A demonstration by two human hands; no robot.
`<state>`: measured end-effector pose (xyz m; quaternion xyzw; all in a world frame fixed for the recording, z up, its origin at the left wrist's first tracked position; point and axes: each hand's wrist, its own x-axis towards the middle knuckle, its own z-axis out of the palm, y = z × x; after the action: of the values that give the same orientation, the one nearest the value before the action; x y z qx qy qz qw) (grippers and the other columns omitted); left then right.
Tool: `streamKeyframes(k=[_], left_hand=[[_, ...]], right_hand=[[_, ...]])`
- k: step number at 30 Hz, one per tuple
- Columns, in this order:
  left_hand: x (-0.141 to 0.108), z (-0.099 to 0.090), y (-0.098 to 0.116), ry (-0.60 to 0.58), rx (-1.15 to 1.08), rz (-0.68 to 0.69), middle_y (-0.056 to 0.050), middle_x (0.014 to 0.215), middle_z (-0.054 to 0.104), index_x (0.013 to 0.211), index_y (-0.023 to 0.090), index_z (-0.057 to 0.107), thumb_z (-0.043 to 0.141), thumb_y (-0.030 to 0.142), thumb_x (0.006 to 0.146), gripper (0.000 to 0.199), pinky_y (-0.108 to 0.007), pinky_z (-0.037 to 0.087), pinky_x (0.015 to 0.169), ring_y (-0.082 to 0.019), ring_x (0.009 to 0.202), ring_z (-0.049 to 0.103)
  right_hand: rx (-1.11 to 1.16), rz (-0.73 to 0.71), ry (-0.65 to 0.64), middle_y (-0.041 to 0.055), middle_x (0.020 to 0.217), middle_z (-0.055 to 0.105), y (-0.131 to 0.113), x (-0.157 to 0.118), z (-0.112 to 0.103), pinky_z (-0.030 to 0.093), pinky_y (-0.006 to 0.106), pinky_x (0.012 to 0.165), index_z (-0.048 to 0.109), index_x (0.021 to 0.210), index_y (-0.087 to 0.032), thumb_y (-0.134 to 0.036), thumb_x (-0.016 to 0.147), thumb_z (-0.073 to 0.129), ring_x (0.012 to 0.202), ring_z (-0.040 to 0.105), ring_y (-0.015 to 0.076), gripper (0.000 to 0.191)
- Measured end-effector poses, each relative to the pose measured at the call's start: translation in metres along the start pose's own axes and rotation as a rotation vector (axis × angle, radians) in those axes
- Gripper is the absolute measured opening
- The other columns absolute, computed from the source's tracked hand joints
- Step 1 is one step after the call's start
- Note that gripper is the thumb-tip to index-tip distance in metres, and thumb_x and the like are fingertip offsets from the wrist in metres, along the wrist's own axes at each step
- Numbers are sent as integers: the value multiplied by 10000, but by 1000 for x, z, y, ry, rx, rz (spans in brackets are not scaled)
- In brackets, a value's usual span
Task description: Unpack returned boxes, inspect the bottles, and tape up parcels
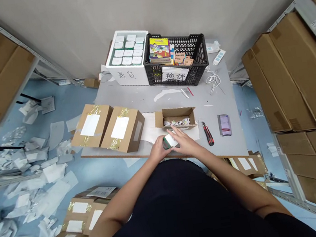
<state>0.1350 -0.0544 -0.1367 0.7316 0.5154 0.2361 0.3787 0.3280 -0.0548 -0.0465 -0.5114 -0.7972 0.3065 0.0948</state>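
That small white-and-green box (pixel 171 140) is gripped in your left hand (pixel 158 149) and right hand (pixel 184 144), near the table's (pixel 226 98) front edge. Open cardboard carton (pixel 159 119) just beyond, crumpled paper (pixel 186 121) inside; red-and-black utility knife (pixel 208 134) lies off to the right.

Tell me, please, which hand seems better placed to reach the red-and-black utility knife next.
Probably the right hand: it is nearer the utility knife, while the left hand is farther left. Both hold the green-and-white box, though.
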Motion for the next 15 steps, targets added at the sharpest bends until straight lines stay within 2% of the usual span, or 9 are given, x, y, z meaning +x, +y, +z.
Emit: streamKeyframes(k=[3,7,11,15], left_hand=[[-4,9,-14,62,55,1,-113,1267,522,1275,192,434,701,193,694,639,-433,450,1017,-284,1220,518],[-9,23,-26,85,114,-34,-96,1222,524,1250,207,441,704,199,709,601,-429,468,985,-275,1191,531],[-9,28,-34,84,125,-19,-100,1188,537,1245,196,440,718,232,731,585,-436,464,983,-273,1161,544],[-7,23,-36,55,110,19,-121,1232,527,1319,190,405,764,269,707,714,-452,439,1017,-290,1203,517]], right_hand=[[32,113,123,136,1526,348,-2,4,27,355,445,1111,312,1514,-235,-270,887,516,1387,365,275,660],[-102,120,117,177,1441,440,0,8,50,378,447,1094,473,1417,-159,-198,885,504,1330,417,292,535],[-183,85,98,181,1447,439,4,11,55,379,467,1088,504,1386,-156,-190,886,514,1333,402,296,501],[-219,49,47,165,1466,429,4,13,53,383,452,1085,503,1387,-177,-184,906,487,1334,411,283,481]])
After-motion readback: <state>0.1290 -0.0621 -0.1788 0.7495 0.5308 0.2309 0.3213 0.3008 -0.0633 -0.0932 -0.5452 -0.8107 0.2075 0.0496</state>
